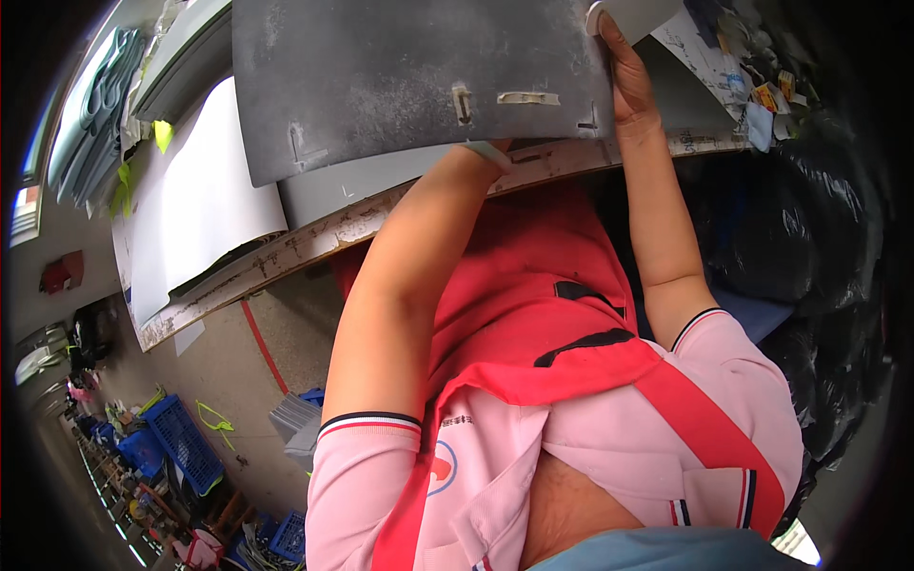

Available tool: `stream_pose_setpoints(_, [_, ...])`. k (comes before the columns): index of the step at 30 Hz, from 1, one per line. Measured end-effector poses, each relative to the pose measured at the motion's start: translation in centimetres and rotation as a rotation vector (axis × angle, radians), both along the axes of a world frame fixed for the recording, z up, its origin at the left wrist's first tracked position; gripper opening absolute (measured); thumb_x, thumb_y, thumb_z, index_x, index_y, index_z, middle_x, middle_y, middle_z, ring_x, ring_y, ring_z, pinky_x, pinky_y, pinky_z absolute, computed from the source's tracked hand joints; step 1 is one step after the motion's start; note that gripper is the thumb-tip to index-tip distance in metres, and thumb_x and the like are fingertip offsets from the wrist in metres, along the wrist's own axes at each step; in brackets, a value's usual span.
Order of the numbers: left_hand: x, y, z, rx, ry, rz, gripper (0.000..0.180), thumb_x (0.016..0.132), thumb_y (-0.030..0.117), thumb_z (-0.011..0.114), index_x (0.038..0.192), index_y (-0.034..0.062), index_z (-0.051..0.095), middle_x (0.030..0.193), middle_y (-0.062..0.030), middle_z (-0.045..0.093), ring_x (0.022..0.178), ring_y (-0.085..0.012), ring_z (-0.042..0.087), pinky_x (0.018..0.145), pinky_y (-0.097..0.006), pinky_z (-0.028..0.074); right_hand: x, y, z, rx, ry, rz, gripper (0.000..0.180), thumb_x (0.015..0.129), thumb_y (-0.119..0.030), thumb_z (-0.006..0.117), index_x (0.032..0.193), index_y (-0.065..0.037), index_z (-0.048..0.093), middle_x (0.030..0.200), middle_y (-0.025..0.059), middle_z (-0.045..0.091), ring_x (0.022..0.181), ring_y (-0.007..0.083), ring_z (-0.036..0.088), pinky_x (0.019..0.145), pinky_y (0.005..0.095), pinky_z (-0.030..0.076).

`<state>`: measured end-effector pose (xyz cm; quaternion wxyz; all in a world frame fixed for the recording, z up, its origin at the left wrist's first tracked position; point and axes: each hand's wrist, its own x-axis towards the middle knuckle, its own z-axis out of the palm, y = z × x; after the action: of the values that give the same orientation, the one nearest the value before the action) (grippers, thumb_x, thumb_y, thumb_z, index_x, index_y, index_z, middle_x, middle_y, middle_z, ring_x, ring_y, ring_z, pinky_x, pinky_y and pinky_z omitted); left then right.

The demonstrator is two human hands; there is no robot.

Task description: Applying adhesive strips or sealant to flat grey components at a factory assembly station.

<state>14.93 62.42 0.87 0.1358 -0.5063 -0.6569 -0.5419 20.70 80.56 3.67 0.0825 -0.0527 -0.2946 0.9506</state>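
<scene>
A large dark grey board (400, 76) with worn patches, small L-shaped marks and strips of beige tape spans the top middle. My right hand (630, 84) grips its right edge, the fingers pointing away from me and partly out of sight. By those fingertips is a small white rounded edge (595, 17), whose kind I cannot make out. My left forearm (419, 228) reaches under the board's near edge. A pale band (488, 152) crosses the wrist there, and the board hides the left hand's fingers. Beneath the board, a lighter grey sheet (347, 190) lies on the worktable.
The worktable's worn edge (314, 238) runs along my front. White sheeting (209, 190) curls at its left, near stacked grey sheets (186, 71) and folded blue-grey material (100, 109). Black plastic bags (781, 228) bulge at right below scraps (771, 100). Blue crates (181, 443) stand on the floor.
</scene>
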Motion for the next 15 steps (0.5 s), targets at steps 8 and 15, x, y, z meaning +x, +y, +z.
stream_pose_setpoints(8, [-15.2, -16.7, 6.5, 0.184, -0.475, 0.441, 0.038, 0.099, 0.005, 0.057, 0.136, -0.0013, 0.057, 0.136, -0.0187, 0.061, 0.125, -0.0291, 0.059, 0.109, -0.042, 0.045, 1.4, 3.0, -0.5, -0.030, 0.127, 0.102, 0.041, 0.099, -0.029, 0.070, 0.130, -0.004, 0.063, 0.127, 0.0135, 0.069, 0.117, 0.0250, 0.068, 0.102, 0.0423, 0.057])
stream_pose_setpoints(15, [-22.4, -44.2, 8.2, 0.347, -0.420, 1.079, 0.060, 0.092, -0.001, 0.072, 0.147, 0.0006, 0.048, 0.125, -0.0160, 0.066, 0.110, -0.0281, 0.066, 0.093, -0.037, 0.055, 2.4, 6.7, -2.6, 0.129, -0.073, -0.035, 0.037, 0.101, -0.033, 0.067, 0.128, -0.007, 0.067, 0.126, 0.0124, 0.070, 0.113, 0.0235, 0.069, 0.099, 0.0387, 0.058])
